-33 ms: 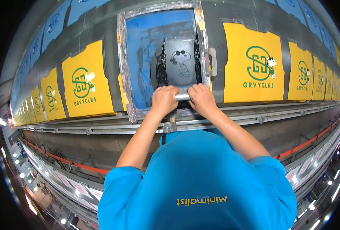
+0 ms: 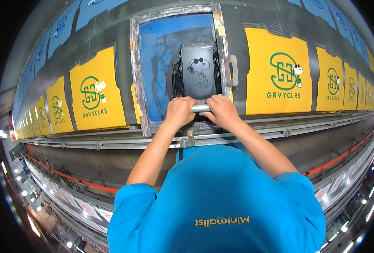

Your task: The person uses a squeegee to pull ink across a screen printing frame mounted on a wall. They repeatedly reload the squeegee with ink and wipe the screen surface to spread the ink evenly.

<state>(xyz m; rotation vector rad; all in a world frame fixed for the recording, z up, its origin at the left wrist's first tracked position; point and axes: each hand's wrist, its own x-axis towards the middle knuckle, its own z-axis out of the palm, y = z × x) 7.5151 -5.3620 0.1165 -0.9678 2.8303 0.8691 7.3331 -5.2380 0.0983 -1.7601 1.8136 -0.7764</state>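
Observation:
My left hand (image 2: 181, 112) and my right hand (image 2: 221, 110) are both closed around a squeegee (image 2: 201, 108) with a pale metal grip, one at each end. It stands at the near end of a screen-printing frame (image 2: 139, 84). Blue mesh (image 2: 157, 55) fills the frame, with a grey open area showing a cartoon dog in sunglasses (image 2: 199, 72). Black ink (image 2: 177, 80) lies in streaks along both sides of that area. My fingers and the near mesh hide the squeegee's blade.
Yellow fabric panels (image 2: 279, 71) with green prints lie in a row on the long dark table, blue panels (image 2: 102, 9) beyond them. A metal rail (image 2: 258, 130) runs along the near edge. A light handle (image 2: 233, 70) sits on the frame's right side. Behind me is another table with white panels.
The frame and panels sit slightly lower in the picture. My hands keep the same hold on the squeegee at the near end of the mesh.

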